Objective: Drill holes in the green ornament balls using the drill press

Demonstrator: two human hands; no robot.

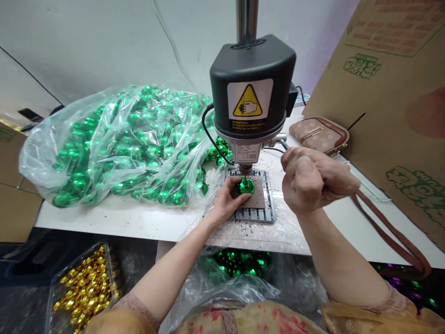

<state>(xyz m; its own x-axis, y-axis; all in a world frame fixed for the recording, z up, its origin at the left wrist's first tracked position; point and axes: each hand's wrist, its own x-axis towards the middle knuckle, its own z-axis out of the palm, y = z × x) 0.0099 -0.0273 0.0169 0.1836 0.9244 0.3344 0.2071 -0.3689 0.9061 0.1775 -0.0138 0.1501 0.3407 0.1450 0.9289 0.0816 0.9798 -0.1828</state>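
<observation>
Under the chuck of a black bench drill press point(219, 99), my left hand point(225, 202) pinches a shiny green faceted ball point(247, 187) between thumb and fingers. The drill bit point(245, 177) comes down at the top of the ball; whether it has gone in cannot be made out. A small brownish board point(259, 197) lies beneath the ball on the slotted metal base point(271, 214). My right hand point(308, 178) is closed in a fist around the end of the press's feed lever point(282, 140), to the right of the motor head. The fist hides most of the lever's grip.
A big clear plastic bag of green balls point(139, 144) fills the table's left side. More green balls point(239, 262) lie in plastic below the table edge. Gold balls point(86, 287) sit in a bin at lower left. A patterned purse point(314, 134) and cardboard box point(392, 106) stand right. Dark shavings surround the base.
</observation>
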